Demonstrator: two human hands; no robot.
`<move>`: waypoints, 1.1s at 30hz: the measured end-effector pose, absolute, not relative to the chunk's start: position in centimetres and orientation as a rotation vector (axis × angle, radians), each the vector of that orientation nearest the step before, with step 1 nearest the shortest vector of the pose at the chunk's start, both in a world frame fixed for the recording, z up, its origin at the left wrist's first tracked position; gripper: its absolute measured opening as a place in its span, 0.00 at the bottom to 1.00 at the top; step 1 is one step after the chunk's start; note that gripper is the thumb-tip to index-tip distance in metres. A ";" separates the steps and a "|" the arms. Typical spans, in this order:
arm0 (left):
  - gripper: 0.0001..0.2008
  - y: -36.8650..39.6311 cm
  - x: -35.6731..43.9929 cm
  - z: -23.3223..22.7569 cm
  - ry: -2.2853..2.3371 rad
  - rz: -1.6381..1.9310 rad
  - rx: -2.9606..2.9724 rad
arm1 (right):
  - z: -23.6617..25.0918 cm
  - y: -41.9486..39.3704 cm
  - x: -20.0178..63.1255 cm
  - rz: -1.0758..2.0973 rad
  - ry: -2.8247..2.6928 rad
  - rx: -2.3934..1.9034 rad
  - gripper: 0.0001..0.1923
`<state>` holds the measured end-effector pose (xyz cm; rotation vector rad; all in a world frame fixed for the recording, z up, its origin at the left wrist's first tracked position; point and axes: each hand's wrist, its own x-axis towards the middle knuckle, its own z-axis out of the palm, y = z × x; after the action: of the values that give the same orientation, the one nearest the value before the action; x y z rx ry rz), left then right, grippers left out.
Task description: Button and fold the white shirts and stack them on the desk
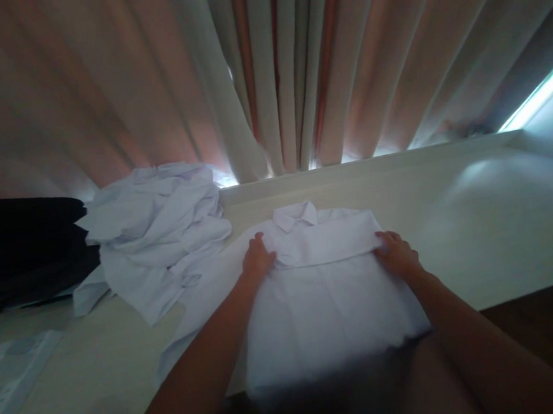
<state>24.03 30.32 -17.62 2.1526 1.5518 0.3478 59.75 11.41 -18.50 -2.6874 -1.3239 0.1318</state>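
Note:
A white collared shirt (pixel 326 292) lies flat on a pale table (pixel 489 228), its collar pointing away from me and its lower end hanging over the near edge. My left hand (pixel 256 258) presses on the shirt's left side just below the collar, fingers curled over a fold of cloth. At the right side, level with it, my right hand (pixel 395 255) grips the edge of the same fold. A sleeve part spreads out to the left under my left forearm.
A crumpled heap of white shirts (pixel 157 235) sits at the left of the table. Dark folded cloth (pixel 21 246) is stacked at the far left. Pleated curtains (pixel 275 73) hang behind the table. A printed sheet (pixel 7 375) lies at the lower left.

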 end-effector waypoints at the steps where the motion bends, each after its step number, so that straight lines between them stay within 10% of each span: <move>1: 0.30 29.6 23.9 -17.6 1.505 0.354 2.234 | -18.6 11.4 59.8 0.096 -1.346 -2.681 0.29; 16: 0.09 29.1 21.8 -16.7 1.003 0.072 3.042 | -19.1 12.4 60.1 -0.079 -1.097 -2.637 0.25; 33: 0.24 28.5 19.2 -20.3 0.736 0.092 2.943 | -20.2 11.6 63.1 0.305 -1.600 -2.623 0.31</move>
<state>19.18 28.50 -20.25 2.9429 0.7357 0.0922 63.09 11.58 -20.23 -2.6234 -1.6003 0.3053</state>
